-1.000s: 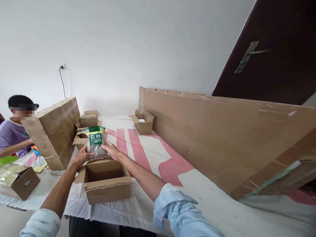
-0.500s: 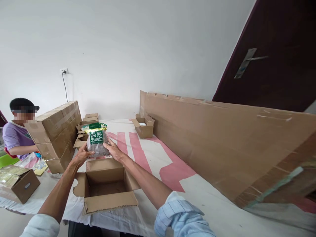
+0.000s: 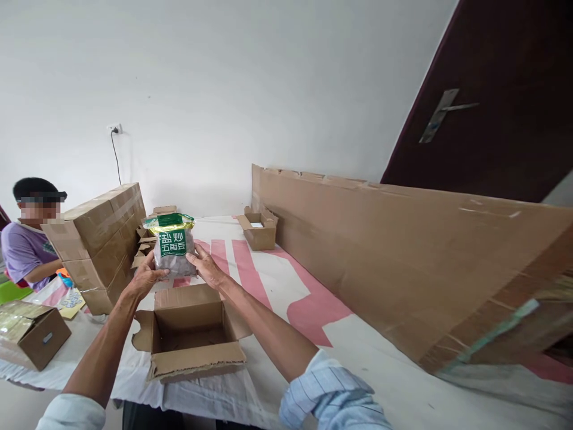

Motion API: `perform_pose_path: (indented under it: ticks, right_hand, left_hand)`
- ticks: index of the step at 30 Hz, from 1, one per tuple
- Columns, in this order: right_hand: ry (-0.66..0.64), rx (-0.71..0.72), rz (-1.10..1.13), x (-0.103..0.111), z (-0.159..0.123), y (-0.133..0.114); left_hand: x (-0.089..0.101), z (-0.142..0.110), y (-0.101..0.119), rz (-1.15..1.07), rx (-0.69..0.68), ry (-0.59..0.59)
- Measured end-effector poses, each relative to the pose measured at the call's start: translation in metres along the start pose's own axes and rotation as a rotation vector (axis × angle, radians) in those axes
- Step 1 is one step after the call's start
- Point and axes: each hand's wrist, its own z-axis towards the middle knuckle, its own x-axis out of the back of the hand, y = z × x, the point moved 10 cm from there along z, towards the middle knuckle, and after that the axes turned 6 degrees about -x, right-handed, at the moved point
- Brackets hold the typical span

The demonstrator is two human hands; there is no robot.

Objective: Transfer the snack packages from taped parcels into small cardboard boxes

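Observation:
A clear plastic bag of beans (image 3: 173, 248) with a green and gold top and white lettering is held upright between both my hands. My left hand (image 3: 147, 277) is closed on its lower left side, thumb across the front. On the lower right side, my right hand (image 3: 205, 265) grips it the same way. Below and nearer to me stands an open cardboard box (image 3: 194, 334), its flaps folded outward and its visible inside bare. The bag is above the box's far flap, apart from it.
Stacked cardboard boxes (image 3: 96, 239) stand to the left, with a person (image 3: 27, 251) in purple behind them. A taped box (image 3: 36, 334) lies at front left. Further back is a small open box (image 3: 258, 230). A long cardboard panel (image 3: 380, 257) runs along the right.
Both hands have raised the bag slightly. The view has shifted a little, so the surroundings sit slightly further left.

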Motion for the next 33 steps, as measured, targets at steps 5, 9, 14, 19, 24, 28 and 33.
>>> perform_pose_path:
  ticks: [5,9,14,19,24,28,33]
  right_hand:
    - [-0.023,0.058,-0.013,-0.009,-0.009,-0.022]
    - [-0.086,0.054,-0.034,-0.022,-0.022,-0.028]
    - [-0.067,-0.006,-0.105,-0.019,-0.035,-0.030]
    - [0.115,0.063,-0.356,0.029,-0.029,-0.063]
    - [0.095,-0.097,-1.030,0.044,-0.009,-0.056]
    - [-0.025,-0.230,-1.278,0.021,0.004,-0.016]
    - [-0.170,-0.292,-1.379,-0.019,0.030,0.038]
  left_hand:
    - [-0.006,-0.003,0.015,-0.045,-0.086,0.001]
    - [-0.020,-0.011,0.025,-0.068,-0.154,-0.026]
    - [-0.020,-0.019,0.025,0.019,-0.146,-0.097]
    - [0.054,-0.027,0.007,0.360,-0.008,0.139]
    - [0.064,-0.035,-0.021,0.471,0.099,0.103]
    - [0.028,-0.041,-0.048,0.484,0.185,-0.087]
    - [0.018,-0.053,-0.075,0.459,0.293,-0.241]
